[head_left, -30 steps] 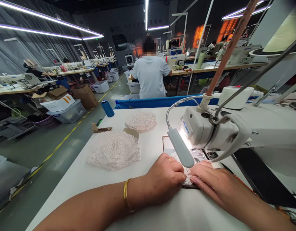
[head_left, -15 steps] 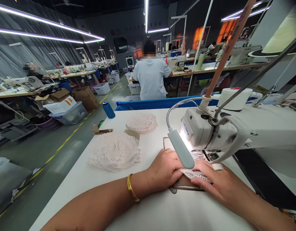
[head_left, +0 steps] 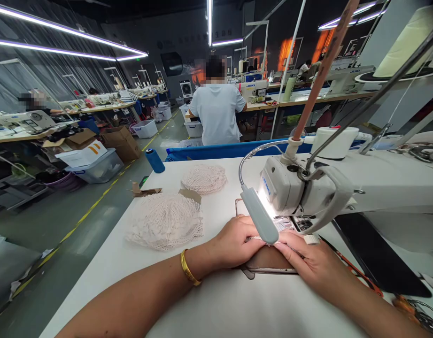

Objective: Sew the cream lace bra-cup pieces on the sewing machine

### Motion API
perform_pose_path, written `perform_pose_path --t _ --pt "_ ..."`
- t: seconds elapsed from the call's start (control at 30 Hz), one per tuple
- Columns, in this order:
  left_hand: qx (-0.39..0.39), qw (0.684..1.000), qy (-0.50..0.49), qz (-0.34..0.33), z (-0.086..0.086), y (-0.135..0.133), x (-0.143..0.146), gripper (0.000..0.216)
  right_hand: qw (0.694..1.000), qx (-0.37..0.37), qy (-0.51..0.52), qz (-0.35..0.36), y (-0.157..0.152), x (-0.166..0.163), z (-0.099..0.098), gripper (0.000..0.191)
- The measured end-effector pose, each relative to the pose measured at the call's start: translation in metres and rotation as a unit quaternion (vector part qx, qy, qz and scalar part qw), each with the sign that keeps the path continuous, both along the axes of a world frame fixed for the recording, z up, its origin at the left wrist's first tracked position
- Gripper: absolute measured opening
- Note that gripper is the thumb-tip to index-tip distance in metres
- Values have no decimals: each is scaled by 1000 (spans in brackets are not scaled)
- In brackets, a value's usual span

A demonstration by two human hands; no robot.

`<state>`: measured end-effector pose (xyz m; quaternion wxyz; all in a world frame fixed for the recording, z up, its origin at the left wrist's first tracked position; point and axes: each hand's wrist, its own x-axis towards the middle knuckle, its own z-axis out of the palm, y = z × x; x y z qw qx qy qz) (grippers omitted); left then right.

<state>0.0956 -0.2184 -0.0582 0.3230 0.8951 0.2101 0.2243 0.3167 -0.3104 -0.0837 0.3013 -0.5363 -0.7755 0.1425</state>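
Note:
A narrow edge of white lace fabric [head_left: 256,238] shows between my hands at the sewing machine [head_left: 285,185]. My left hand [head_left: 234,240], with a gold bangle at its wrist, pinches the fabric from the left, thumb along its edge. From the right, my right hand [head_left: 306,256] grips the same fabric, thumb and fingers closed on it just in front of the machine head. A grey lamp [head_left: 260,216] on a bendy metal neck hides part of the fabric and the needle area. Under my hands lies a brown plate [head_left: 273,260] set in the tabletop.
Two crocheted lace pieces [head_left: 167,220] lie on the white table [head_left: 216,300] to the left. A blue thread cone [head_left: 155,161] stands at the far left corner. To the right are a black phone-like slab [head_left: 382,253] and scissors [head_left: 422,312]. A person [head_left: 218,112] sits ahead.
My hands have drawn closer together around the fabric. The patterned lace strip that showed between them is now mostly covered. My view has shifted slightly to the right.

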Motion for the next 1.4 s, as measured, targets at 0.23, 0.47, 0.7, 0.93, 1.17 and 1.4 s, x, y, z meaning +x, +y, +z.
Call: perform_pose_path --t 0.23,0.47,0.7,0.93,1.17,1.4 --pt "233 967 94 -43 -9 -20 -23 13 980 -12 -132 145 -10 5 15 25" --pt "273 957 90 -35 -11 -21 -22 9 975 24 -173 133 -8 1 21 25" --pt "301 949 91 -3 -12 -10 -18 11 979 57 -176 90 -4 1 14 24" --pt "334 940 74 -17 -12 -7 -17 10 978 70 -170 94 -3 1 12 22" --pt "350 934 45 -54 -18 -6 -18 13 979 69 -166 97 -5 2 9 22" --pt "348 933 86 -36 -18 -5 -17 13 981 48 -174 69 -4 1 5 23"
